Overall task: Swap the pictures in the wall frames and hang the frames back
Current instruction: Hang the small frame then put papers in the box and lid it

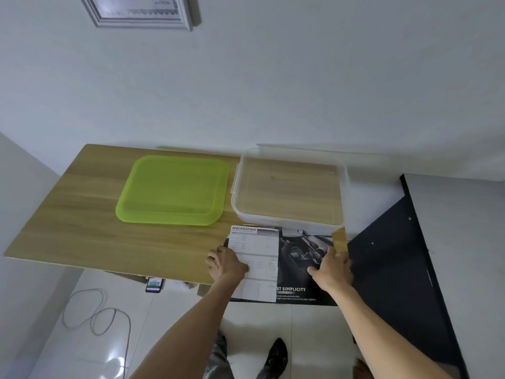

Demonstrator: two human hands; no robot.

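Note:
A silver-grey wall frame (142, 15) hangs on the white wall at the top left, cut off by the image edge. On the near right corner of the wooden table (82, 220) lies a dark car-interior picture (300, 255), overhanging the front edge, with a white specification sheet (259, 258) on top of its left part. My left hand (226, 265) rests on the left edge of the white sheet, fingers curled over it. My right hand (332, 269) presses on the right part of the dark picture, fingers spread over its edge.
A green plastic lid (175, 190) lies flat mid-table. A clear plastic box (289, 187) stands to its right, just behind the pictures. A dark cabinet panel (404, 255) stands at the right. A phone (154, 285) and a grey cable (95, 313) lie on the tiled floor.

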